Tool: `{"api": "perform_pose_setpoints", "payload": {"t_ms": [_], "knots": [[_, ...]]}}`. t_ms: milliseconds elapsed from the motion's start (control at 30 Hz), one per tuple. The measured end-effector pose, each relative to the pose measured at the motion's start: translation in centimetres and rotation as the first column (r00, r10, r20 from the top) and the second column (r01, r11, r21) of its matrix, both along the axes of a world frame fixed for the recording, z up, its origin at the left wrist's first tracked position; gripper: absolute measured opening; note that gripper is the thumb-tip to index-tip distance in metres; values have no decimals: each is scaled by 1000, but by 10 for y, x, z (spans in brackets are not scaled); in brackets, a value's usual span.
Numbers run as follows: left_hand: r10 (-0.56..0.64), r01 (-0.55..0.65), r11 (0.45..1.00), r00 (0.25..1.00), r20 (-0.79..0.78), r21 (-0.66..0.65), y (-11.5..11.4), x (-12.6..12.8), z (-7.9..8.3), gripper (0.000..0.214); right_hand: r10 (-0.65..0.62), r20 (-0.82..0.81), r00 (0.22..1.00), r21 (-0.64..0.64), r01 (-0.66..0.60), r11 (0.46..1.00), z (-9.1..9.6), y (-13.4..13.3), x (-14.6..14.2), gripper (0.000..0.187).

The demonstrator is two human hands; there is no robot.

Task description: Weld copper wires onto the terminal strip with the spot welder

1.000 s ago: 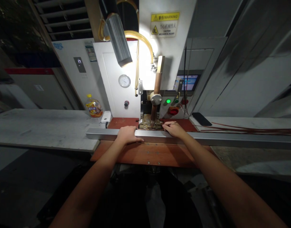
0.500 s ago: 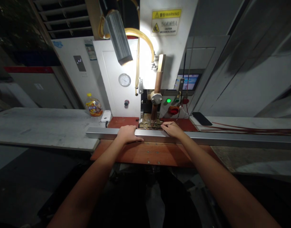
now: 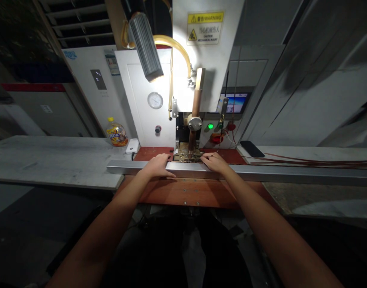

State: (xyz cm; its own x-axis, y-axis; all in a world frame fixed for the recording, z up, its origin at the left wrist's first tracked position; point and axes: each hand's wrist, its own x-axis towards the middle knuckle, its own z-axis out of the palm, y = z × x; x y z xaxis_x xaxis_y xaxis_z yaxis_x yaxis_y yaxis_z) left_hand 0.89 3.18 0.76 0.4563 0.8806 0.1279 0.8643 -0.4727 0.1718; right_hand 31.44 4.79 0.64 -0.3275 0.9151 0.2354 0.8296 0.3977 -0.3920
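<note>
A long silver metal bar [image 3: 189,169] lies across the front of a spot-welding machine, on a reddish-brown board [image 3: 171,192]. My left hand [image 3: 156,166] grips it left of the welding point, thumb along the front face and fingers over the top to the back. My right hand [image 3: 216,163] is just right of the welding point, wrist over the bar. Its thumb and forefinger are pinched together beside the brass-coloured fixture [image 3: 185,154]; what they hold is too small to make out. The copper-coloured electrode [image 3: 193,138] points down at the fixture between my hands.
Thin reddish-brown rods [image 3: 315,161] and a black phone [image 3: 252,149] lie on the right-hand table. On the left-hand table [image 3: 51,160] stand a yellow-capped bottle [image 3: 116,134] and a small white device [image 3: 132,146]. A lamp [image 3: 146,46] hangs above; a green button [image 3: 210,126] glows.
The whole view has shifted slightly. My left hand sits a touch further left along the bar. My right hand keeps its pinch by the fixture. The machine's screen looks different.
</note>
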Motion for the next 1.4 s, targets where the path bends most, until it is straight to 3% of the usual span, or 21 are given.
{"api": "perform_pose_setpoints", "payload": {"t_ms": [133,367,533,800,1400], "knots": [[-13,13,1000,1000,19,2,2,-5,2,94,16,-20,1000,13,-15,1000,-2,2,1,35],[71,-67,997,993,-98,47,-4,-14,10,98,8,-14,1000,18,-8,1000,-3,1,1,34],[81,-76,996,984,-157,37,-5,-20,7,96,5,-11,1000,15,-5,1000,-4,1,1,34],[164,-166,986,964,-207,6,-7,-17,1,89,2,22,1000,14,-2,1000,-1,0,0,35],[195,-200,980,956,-219,-1,-11,-13,7,89,-14,61,998,11,14,1000,0,0,-1,35]]}}
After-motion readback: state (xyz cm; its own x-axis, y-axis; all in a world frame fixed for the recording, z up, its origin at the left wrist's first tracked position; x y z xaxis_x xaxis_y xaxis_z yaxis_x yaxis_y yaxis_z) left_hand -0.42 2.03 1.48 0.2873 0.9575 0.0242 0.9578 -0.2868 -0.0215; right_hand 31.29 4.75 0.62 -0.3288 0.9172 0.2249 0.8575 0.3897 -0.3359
